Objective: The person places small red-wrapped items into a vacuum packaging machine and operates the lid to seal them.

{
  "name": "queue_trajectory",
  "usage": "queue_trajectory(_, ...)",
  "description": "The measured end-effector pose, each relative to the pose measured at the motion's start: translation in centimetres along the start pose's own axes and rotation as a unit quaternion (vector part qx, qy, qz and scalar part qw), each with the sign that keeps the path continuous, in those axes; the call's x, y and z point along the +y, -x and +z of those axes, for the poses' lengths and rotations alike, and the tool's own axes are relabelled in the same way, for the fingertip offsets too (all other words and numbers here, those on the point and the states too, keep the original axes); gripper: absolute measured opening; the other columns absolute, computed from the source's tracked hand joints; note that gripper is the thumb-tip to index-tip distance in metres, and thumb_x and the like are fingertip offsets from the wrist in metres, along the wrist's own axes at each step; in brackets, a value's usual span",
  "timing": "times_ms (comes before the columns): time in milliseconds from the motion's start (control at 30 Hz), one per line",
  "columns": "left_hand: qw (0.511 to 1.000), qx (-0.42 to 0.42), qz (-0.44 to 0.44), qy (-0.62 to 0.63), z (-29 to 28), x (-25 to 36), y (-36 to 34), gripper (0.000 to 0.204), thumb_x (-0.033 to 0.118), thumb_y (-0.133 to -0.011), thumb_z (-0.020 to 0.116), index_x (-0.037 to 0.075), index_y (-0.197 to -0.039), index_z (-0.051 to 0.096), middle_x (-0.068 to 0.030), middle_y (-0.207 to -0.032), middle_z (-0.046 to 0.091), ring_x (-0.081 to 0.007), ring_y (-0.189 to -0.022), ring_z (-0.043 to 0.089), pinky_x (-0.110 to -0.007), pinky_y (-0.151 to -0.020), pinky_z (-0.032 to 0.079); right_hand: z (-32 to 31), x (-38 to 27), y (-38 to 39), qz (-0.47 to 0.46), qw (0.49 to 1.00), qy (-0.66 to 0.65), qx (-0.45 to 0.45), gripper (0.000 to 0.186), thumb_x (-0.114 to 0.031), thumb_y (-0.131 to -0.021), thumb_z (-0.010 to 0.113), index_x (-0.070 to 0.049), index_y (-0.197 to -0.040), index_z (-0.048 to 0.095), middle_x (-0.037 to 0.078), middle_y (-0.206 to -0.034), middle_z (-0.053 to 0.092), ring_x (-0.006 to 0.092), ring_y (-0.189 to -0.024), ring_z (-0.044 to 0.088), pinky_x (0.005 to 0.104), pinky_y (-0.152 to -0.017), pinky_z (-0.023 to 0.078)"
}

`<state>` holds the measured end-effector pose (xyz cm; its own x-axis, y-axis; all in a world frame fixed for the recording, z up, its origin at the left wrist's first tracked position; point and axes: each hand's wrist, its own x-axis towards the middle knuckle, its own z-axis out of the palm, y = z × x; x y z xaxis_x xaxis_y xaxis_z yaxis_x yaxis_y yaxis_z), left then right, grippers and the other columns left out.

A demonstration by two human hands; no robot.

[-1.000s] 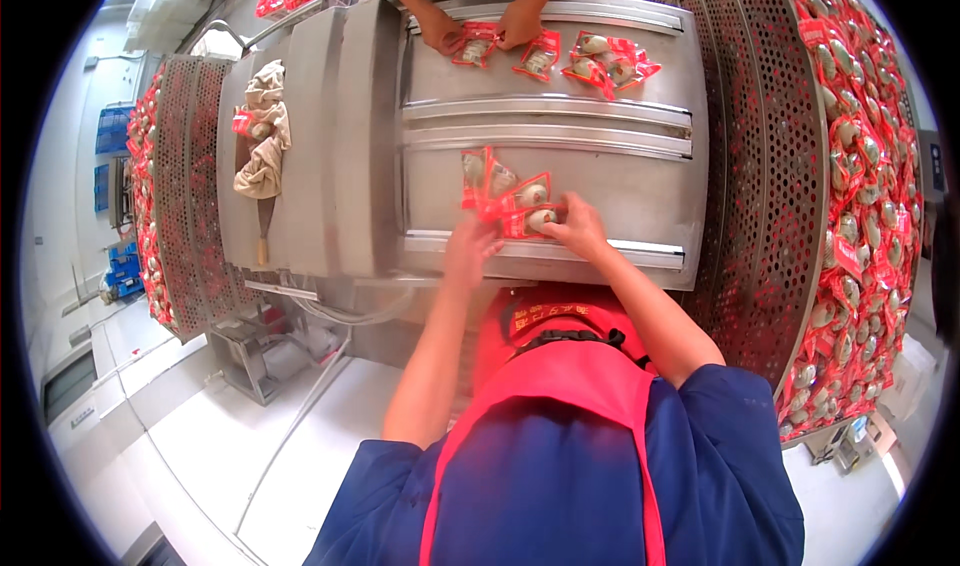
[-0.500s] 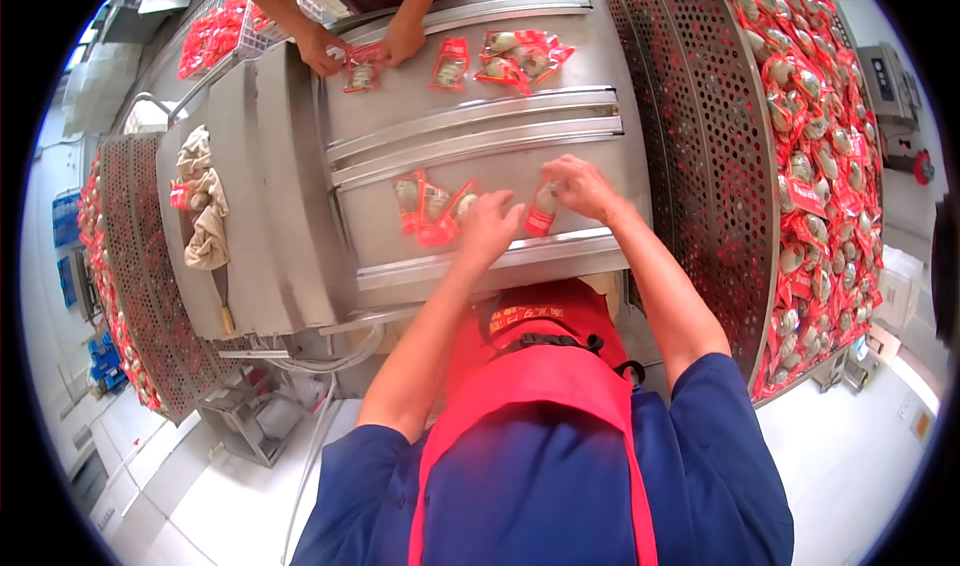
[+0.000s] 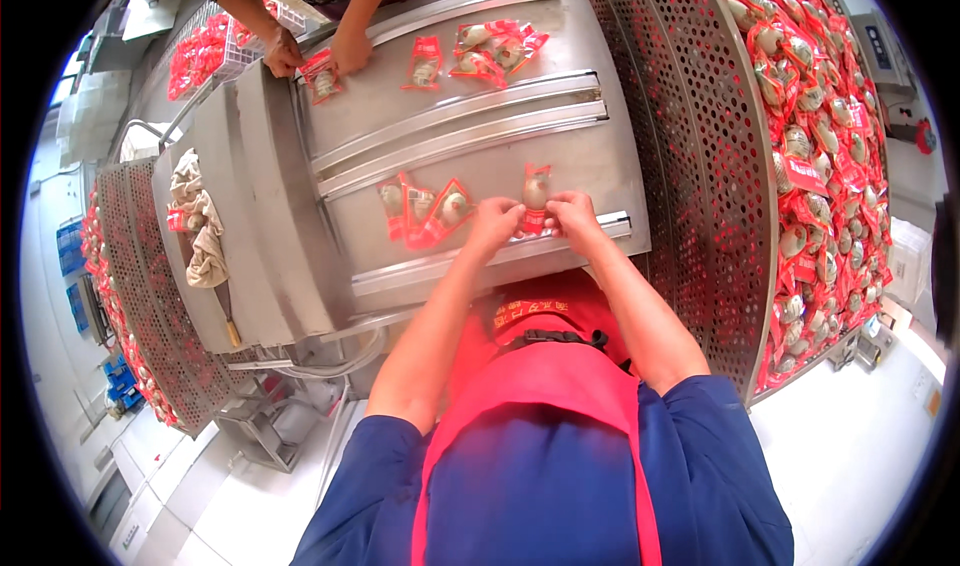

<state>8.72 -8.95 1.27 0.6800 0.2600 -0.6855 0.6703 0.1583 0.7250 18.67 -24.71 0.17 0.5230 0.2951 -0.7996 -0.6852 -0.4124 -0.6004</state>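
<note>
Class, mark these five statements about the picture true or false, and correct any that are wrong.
1. The wearer's left hand and right hand are both at one red-and-clear packet. True.
2. The cloth lies to the right of both those hands. False: the beige cloth lies to their left.
3. Across the worktop, a co-worker's hands are at another packet. True.
4. The wearer's apron is blue. False: the apron is red; the shirt is dark blue.
5. A perforated metal wall stands between the worktop and the heaped packets on the right. True.

Dark-blue short-sleeved shirt [image 3: 538,481], red apron [image 3: 545,391], black buckled strap [image 3: 556,337].
</note>
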Motion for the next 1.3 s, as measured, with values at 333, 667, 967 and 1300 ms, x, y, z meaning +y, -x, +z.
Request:
queue_trajectory(333, 0.997, 0.004, -0.025, -0.070, 0.5, 0.8, -0.1, 0.037, 0.026, -0.098, 0.058, -0.008, -0.090, 0.070, -0.0091, -0.069, 0.067, -0.0168, -0.060, 0.067, -0.033, -0.054, 0.049, -0.6, -1.4, 1.2, 0.016, 0.996, 0.059, -0.064, 0.023, -0.016, -0.090, 0.070, -0.001, -0.107, 0.067, 0.004, -0.080, 0.067, 0.0079, -0.055, 0.052, 0.0253, -0.045, 0.044)
queue_trajectory(667, 0.958, -0.068, -0.130, 0.246, -1.6, -0.1, 1.2, 0.022, 0.020, -0.097, 0.063, -0.001, -0.100, 0.067, -0.0068, -0.080, 0.069, -0.0140, -0.061, 0.067, -0.024, -0.046, 0.045, -2.7, -1.5, 0.1, 0.046, 0.986, 0.087, -0.132, 0.023, -0.020, -0.089, 0.073, -0.002, -0.104, 0.072, 0.000, -0.072, 0.062, 0.0070, -0.057, 0.054, 0.0236, -0.044, 0.040)
queue_trajectory(967, 0.994, -0.055, -0.009, -0.092, 0.3, 1.4, 0.6, 0.019, 0.016, -0.082, 0.075, -0.003, -0.088, 0.075, -0.0049, -0.069, 0.067, -0.0120, -0.065, 0.062, -0.030, -0.058, 0.049, -6.1, -2.5, -1.2, -0.159, 0.869, 0.460, -0.086, 0.017, -0.018, -0.075, 0.073, -0.007, -0.088, 0.078, 0.017, -0.083, 0.073, 0.0274, -0.075, 0.072, 0.0407, -0.073, 0.056)
queue_trajectory(1300, 0.974, 0.033, 0.033, -0.223, 2.6, -0.6, -1.1, 0.025, 0.024, -0.075, 0.078, 0.005, -0.091, 0.078, -0.0149, -0.084, 0.074, -0.0262, -0.079, 0.072, -0.038, -0.077, 0.055, -5.8, -2.9, 2.7, -0.237, 0.784, 0.573, 0.026, 0.018, -0.024, -0.088, 0.065, -0.006, -0.088, 0.068, 0.019, -0.085, 0.070, 0.0414, -0.088, 0.068, 0.0523, -0.078, 0.054)
